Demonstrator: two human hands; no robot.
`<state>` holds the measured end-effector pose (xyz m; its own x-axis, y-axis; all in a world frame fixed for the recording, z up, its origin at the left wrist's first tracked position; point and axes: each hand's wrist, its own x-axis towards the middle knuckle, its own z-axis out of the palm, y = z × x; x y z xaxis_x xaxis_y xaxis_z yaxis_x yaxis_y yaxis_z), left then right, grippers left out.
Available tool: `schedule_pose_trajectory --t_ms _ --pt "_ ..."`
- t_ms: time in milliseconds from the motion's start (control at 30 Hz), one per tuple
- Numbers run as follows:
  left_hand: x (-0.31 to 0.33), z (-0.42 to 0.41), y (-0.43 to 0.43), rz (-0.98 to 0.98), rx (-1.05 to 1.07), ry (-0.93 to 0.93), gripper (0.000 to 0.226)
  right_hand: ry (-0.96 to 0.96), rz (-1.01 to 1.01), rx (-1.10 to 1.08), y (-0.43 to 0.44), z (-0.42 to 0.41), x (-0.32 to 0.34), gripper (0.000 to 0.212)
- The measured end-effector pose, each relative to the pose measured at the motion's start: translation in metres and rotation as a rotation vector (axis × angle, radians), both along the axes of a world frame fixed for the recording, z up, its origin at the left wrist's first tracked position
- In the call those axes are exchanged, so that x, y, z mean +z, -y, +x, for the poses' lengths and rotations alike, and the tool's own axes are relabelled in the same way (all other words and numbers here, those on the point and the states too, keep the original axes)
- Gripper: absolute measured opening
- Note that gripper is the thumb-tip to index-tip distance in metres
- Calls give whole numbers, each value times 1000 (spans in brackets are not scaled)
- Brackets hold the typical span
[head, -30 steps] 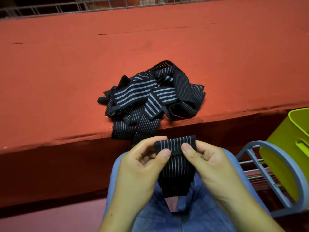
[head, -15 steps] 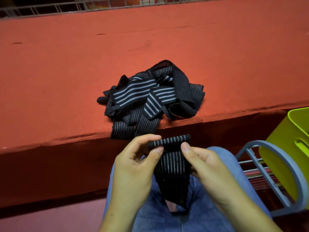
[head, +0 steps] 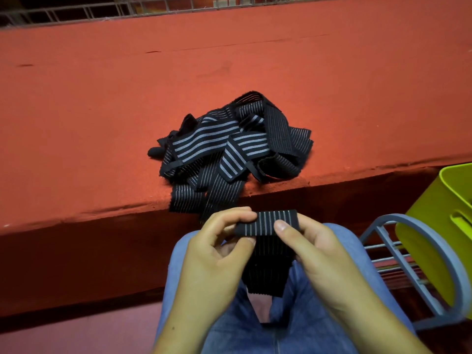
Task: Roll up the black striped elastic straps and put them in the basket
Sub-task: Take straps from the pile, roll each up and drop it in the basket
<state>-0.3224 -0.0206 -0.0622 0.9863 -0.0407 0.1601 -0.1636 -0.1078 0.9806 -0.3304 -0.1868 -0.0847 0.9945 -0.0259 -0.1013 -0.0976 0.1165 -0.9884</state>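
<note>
Two hands share one strap (head: 265, 222) over the lap. The left hand (head: 214, 254) and the right hand (head: 316, 254) each pinch one end of a small roll, thumbs on the near face and fingers curled behind it. Below the hands the unrolled tail hangs limp between the knees. Beyond the fingertips, on the red ledge (head: 102, 123), lies the pile of straps (head: 229, 149) not yet rolled, with a few ends drooping over the edge toward the hands. Off to the right of the right hand stands the yellow-green basket (head: 439, 200), with a blue-grey rack (head: 398, 254) in front of it. What the basket holds is out of sight.

This strap looks light, soft and springy. Being elastic, the coil will likely loosen as soon as the pinch eases, so both ends want firm, even pressure while it turns. The ribbed weave should give the fingers decent purchase, and nothing here seems fragile. For carrying, a grip around the whole roll with the loose end trapped under a thumb looks safest. Holding it by the tail alone would probably let it unwind.
</note>
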Motion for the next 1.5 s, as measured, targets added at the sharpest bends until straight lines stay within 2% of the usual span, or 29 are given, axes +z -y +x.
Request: schedule_pose_trajectory --t_ms 100,300,400,767,1167,1367,1500 --pt "5 -4 3 -39 -64 -59 43 -5 6 6 2 1 -1 22" --pt "1 -1 1 -71 -18 -94 35 57 -24 37 0 1 -2 22" --pt "-2 0 0 -67 3 -78 32 85 -16 44 -1 1 -4 29" --pt "-5 0 1 -65 -27 -49 18 150 -65 37 3 1 -5 23" --pt "-4 -2 2 -82 -43 -57 18 166 -39 37 6 0 -6 21" --pt "-4 -2 2 -60 -8 -39 18 66 26 90 4 1 -9 28" --pt "-4 -2 1 -68 33 -26 22 -43 -2 102 4 0 -11 32"
